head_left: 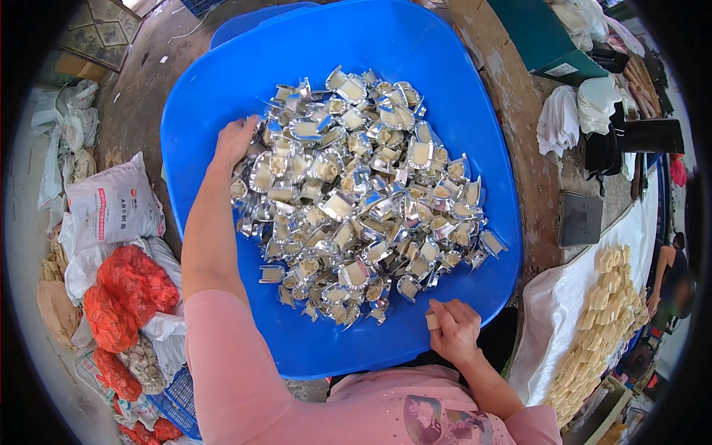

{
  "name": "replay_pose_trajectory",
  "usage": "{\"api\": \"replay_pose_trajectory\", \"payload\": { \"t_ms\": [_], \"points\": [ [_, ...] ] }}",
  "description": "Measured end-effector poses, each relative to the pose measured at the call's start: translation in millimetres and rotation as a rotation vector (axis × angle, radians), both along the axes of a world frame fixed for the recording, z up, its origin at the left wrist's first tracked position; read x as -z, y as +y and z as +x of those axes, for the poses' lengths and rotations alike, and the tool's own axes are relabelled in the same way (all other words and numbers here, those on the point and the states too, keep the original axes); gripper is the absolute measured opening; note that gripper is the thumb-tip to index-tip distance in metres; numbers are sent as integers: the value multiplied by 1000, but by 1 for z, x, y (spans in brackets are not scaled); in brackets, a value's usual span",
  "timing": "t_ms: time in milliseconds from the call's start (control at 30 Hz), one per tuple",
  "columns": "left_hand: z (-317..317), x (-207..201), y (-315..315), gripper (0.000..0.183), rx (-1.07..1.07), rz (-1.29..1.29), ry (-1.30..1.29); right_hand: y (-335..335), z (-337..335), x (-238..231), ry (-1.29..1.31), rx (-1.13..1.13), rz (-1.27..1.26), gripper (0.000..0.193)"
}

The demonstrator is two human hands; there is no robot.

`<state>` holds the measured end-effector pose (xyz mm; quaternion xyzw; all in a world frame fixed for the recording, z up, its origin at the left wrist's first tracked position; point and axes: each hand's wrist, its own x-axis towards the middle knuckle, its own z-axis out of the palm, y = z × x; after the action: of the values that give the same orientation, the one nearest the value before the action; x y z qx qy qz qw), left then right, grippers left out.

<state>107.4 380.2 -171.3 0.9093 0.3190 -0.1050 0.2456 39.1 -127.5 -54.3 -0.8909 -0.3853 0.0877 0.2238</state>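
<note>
A heap of small shiny silver parts (348, 208) with cream-coloured inner faces lies in a large blue plastic tub (200, 89). At the heap's far left edge is my left hand (236, 141), its fingers bent together against the silver parts. Its fingertips are partly hidden and blurred, so what they grip does not show clearly. Near the tub's front right rim, my right hand (455, 331) is closed, pinching a small beige piece (432, 321) between thumb and fingers. That piece is apart from the heap.
On the right, many cream pieces (604, 319) lie on a white woven sheet (541, 319). A dark phone-like device (580, 219), white gloves (558, 121) and a green box (545, 37) sit nearby. Left are a white sack (115, 200) and red bags (137, 285). Another person (671, 274) is far right.
</note>
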Motion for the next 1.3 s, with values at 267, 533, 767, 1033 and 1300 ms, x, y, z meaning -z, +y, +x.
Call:
{"api": "replay_pose_trajectory", "payload": {
  "t_ms": [267,533,767,1033,1300],
  "points": [
    [-8,-20,-27,54,-497,-859,-118,1,-1,-1,-15,-9,-22,30],
    [-11,-31,-75,43,-548,-1178,-186,-1,0,-1,-27,-36,-45,40],
    [-33,-24,-95,53,-180,-1015,-305,0,1,-1,-19,-68,-18,43],
    [-58,-110,-208,39,127,-993,-256,-4,-2,-1,28,-5,22,35],
    [-100,-145,-327,60,460,-30,-565,-11,3,-3,309,306,300,31]
  ]
}}
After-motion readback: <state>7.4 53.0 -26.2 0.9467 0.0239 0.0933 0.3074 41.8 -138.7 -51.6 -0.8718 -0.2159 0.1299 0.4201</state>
